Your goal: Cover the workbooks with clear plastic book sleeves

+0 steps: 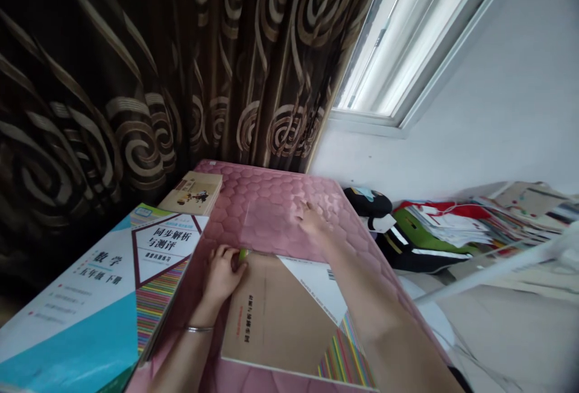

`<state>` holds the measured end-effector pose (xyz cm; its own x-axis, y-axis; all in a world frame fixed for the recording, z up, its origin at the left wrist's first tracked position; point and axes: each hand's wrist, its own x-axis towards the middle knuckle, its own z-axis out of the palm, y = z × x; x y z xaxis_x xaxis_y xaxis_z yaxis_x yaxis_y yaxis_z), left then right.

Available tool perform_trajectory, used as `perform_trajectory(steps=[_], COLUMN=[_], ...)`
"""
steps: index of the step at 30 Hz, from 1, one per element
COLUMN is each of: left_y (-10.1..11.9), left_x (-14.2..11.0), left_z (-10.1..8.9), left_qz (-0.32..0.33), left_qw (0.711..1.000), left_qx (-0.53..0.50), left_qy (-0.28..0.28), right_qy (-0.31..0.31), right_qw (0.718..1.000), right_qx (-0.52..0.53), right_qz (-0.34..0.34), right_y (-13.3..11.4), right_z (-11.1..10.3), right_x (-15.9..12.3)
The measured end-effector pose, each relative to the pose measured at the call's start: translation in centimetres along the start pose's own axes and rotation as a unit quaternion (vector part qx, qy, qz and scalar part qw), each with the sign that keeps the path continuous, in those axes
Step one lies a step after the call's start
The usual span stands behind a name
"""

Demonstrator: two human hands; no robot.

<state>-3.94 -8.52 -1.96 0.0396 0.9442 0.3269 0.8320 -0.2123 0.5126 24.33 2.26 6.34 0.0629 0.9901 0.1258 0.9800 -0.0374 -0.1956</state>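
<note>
My left hand [221,275] is curled shut on a small green thing [243,254], pressing it at the top left corner of a brown-backed workbook [275,320] that lies face down on the pink quilted surface [271,194]. My right hand [312,218] lies flat and open, fingers spread, on a sheet of clear pink film [271,224] spread above the book's top edge. A thin bangle [198,328] circles my left wrist.
A large white and blue workbook [99,296] lies at the left, a small tan book [192,194] behind it. A dark patterned curtain [136,67] hangs behind; a window [407,49] is at the right. Bags and stacked papers [452,224] lie on the floor at the right.
</note>
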Motion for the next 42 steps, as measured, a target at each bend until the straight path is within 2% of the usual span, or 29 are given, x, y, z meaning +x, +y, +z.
perform_trajectory(steps=[4, 7, 9, 13, 16, 18, 23, 28, 30, 33, 36, 38, 42], left_y=[0.2, 0.1, 0.0, -0.4, -0.7, -0.8, -0.5, 0.9, 1.8, 2.9, 3.5, 3.6, 3.9], left_x=[0.1, 0.1, 0.2, 0.3, 0.4, 0.5, 0.5, -1.4, -2.7, -5.0, -6.8, -7.4, -7.5], left_z=[-0.3, -0.3, -0.2, 0.1, 0.3, 0.3, -0.1, -1.3, -2.3, -4.0, -5.6, -6.2, -6.8], left_qz=[0.003, 0.012, 0.018, 0.031, 0.041, 0.05, 0.055, 0.105, 0.134, 0.164, 0.162, 0.15, 0.146], left_qw=[1.0, 1.0, 1.0, 0.999, 0.999, 0.998, 0.998, 0.993, 0.991, 0.973, 0.945, 0.936, 0.936], left_qx=[0.009, 0.008, 0.006, 0.006, 0.008, 0.008, 0.019, 0.042, 0.018, -0.034, -0.059, -0.059, -0.077], left_qy=[-0.003, 0.007, 0.012, 0.02, 0.028, 0.032, 0.034, 0.02, -0.024, -0.157, -0.278, -0.312, -0.311], right_qy=[0.009, 0.014, -0.023, -0.102, -0.135, -0.138, -0.103, -0.073, -0.07, -0.074, -0.081, -0.083, -0.074], right_qw=[0.996, 0.976, 0.964, 0.964, 0.961, 0.959, 0.955, 0.952, 0.95, 0.948, 0.947, 0.946, 0.945], right_qx=[0.058, 0.144, 0.156, 0.108, 0.089, 0.089, 0.09, 0.072, 0.066, 0.061, 0.058, 0.059, 0.085], right_qz=[-0.063, -0.161, -0.213, -0.222, -0.224, -0.231, -0.265, -0.289, -0.297, -0.302, -0.306, -0.309, -0.306], right_y=[1.1, 1.8, 2.1, 2.3, 2.5, 2.6, 2.8, 3.0, 3.1, 3.1, 3.1, 2.9, 2.7], right_z=[1.3, 1.5, 1.4, 0.9, 0.8, 1.0, 1.5, 1.4, 1.2, 1.0, 0.7, 0.5, 0.0], right_x=[-4.5, -10.5, -15.3, -23.5, -26.5, -27.1, -26.9, -26.8, -26.7, -26.5, -26.3, -26.3, -26.0])
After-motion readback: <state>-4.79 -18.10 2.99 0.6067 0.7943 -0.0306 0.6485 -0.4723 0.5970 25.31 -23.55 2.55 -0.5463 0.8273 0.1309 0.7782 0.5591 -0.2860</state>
